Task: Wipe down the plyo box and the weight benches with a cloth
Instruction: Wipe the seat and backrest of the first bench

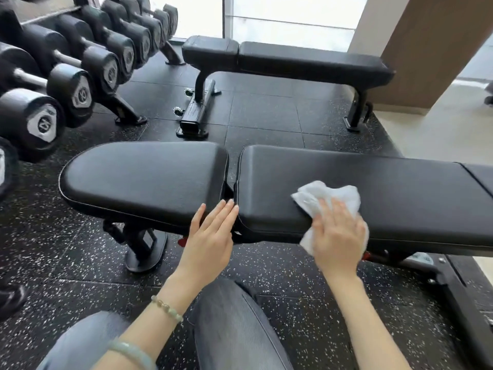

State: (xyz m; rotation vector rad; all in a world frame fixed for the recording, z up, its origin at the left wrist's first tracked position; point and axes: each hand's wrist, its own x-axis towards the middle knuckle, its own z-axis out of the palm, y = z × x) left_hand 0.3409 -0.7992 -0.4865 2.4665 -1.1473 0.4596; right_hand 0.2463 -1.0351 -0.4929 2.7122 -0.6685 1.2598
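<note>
A black padded weight bench (pixel 400 193) runs across the view right in front of me, its seat pad (pixel 144 177) on the left and the long back pad on the right. My right hand (pixel 337 233) presses a crumpled white cloth (pixel 328 196) flat onto the near edge of the long pad, fingers spread over it. At the gap between the two pads, my left hand (pixel 210 236) has straight fingers, the tips touching the pad edge. A second black bench (pixel 293 60) stands farther back. No plyo box is in view.
A rack of black dumbbells (pixel 80 65) lines the left side. The floor is black speckled rubber tiles (pixel 261 113). A wooden pillar (pixel 432 49) stands at the back right beside a bright window. My knees in grey trousers (pixel 226 324) are at the bottom.
</note>
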